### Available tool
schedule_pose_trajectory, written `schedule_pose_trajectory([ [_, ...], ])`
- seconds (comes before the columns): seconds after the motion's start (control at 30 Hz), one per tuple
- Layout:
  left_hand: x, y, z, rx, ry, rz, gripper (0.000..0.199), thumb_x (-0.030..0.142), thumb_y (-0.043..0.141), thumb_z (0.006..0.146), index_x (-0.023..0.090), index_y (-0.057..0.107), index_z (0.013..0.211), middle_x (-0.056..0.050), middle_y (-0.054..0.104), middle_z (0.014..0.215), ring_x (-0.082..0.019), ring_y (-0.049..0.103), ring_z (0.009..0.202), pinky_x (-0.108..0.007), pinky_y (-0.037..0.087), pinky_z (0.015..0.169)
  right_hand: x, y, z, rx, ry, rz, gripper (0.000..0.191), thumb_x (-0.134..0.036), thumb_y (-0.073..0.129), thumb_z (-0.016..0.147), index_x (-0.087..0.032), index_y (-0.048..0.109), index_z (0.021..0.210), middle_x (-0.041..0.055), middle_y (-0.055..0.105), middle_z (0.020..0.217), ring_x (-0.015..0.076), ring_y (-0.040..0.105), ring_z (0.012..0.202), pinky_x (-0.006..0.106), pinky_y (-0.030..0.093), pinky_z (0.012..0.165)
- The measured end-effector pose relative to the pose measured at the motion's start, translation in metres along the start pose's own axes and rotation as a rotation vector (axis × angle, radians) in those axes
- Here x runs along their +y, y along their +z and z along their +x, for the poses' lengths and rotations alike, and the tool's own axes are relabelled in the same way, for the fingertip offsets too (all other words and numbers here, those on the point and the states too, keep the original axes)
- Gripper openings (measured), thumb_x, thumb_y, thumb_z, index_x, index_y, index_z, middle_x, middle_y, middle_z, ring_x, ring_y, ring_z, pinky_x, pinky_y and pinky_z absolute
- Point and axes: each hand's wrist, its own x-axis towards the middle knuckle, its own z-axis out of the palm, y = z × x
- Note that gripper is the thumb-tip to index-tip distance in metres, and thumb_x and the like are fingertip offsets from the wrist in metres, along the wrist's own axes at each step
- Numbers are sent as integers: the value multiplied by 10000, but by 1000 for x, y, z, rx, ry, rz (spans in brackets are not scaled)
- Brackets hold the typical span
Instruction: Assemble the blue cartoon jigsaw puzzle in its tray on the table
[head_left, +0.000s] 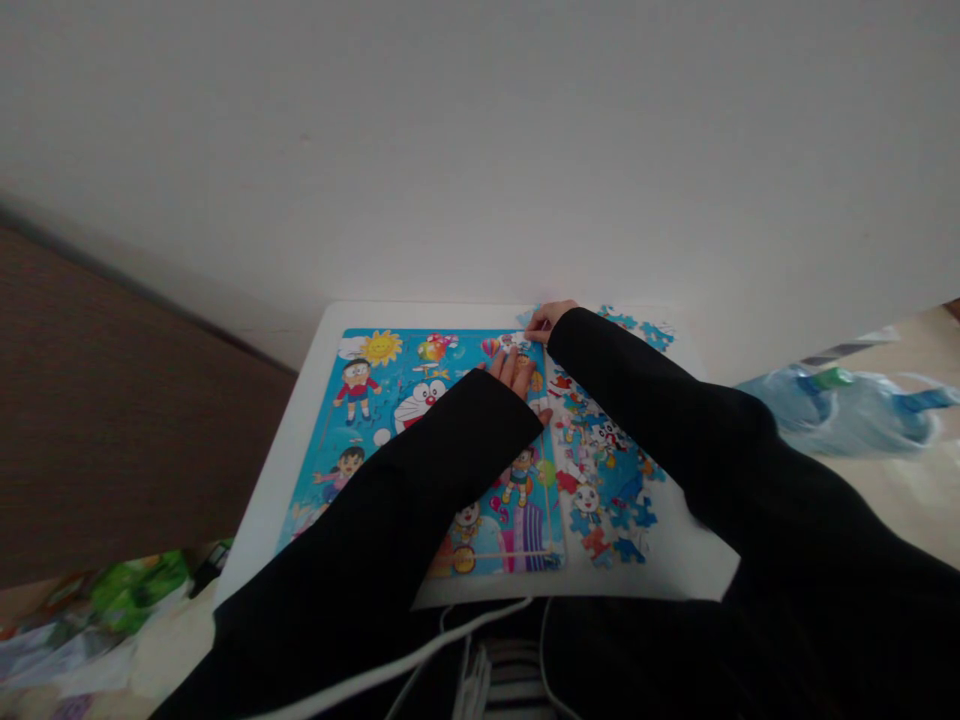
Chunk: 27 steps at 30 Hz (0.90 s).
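Note:
A cartoon jigsaw puzzle (439,365) with a bright blue background lies on a small white table. Resting on its upper right part is my left hand (519,376), fingers spread and laid over the picture. My right hand (551,318) is at the board's upper right corner, thumb and fingers drawn together; whatever is between the fingertips is too small to make out. Loose puzzle pieces (628,475) lie in a heap along the right side of the board. More pieces (656,335) are scattered behind my right forearm, which hides some of the heap. My left sleeve covers the board's lower middle.
The white table (675,560) stands against a pale wall (480,150). A brown panel (112,400) rises at the left. Clear plastic bottles (847,410) are on the right, and a green bag (142,590) lies low at the left. A white cable (390,668) crosses my lap.

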Motion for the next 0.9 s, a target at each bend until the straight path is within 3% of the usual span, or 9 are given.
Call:
schedule_pose_trajectory([
  [0.07,0,0,0,6,3,-4,704,560,514,743,182,378,1322,-162,259,1446,-319,267,1316,-509,231,1027,-1,-1,0,-4,-92,-78,198,-289,611,771,-164,704,892,46,700,893,143,635,799,238,472,765],
  [0.13,-1,1,0,14,9,-9,702,556,516,741,176,386,1316,-168,263,1443,-324,271,1313,-513,229,1027,2,2,1,23,-107,-12,207,-295,643,742,-164,698,892,46,700,886,141,635,793,234,479,757],
  [0.33,-1,3,0,29,20,-30,729,533,557,710,173,380,1318,-177,258,1443,-328,276,1309,-522,233,1021,24,19,12,43,65,638,139,-229,665,711,-153,691,825,31,698,751,99,623,634,197,504,645],
  [0.43,-1,4,0,36,7,-34,715,530,558,710,174,398,1309,-171,270,1439,-324,280,1308,-513,232,1026,29,27,16,20,116,728,131,-218,680,695,-139,695,799,34,691,715,97,613,606,202,505,637],
  [0.63,-3,4,1,52,2,-43,708,538,576,693,190,420,1290,-160,272,1441,-318,290,1302,-499,236,1023,16,24,5,95,94,382,177,-299,695,683,-185,712,816,10,686,719,111,621,665,196,490,649],
  [0.8,-6,4,6,28,-10,-37,727,556,539,710,174,397,1312,-142,277,1443,-327,322,1275,-483,260,1005,0,21,-9,130,-134,-41,202,-277,575,801,-133,711,844,84,682,800,161,625,757,250,487,718],
  [0.9,-7,4,7,41,-8,-33,759,566,489,736,123,359,1338,-148,301,1431,-328,331,1264,-479,240,1018,-2,27,-11,156,-236,-114,211,-202,516,831,-124,707,876,129,663,943,202,607,887,310,460,829],
])
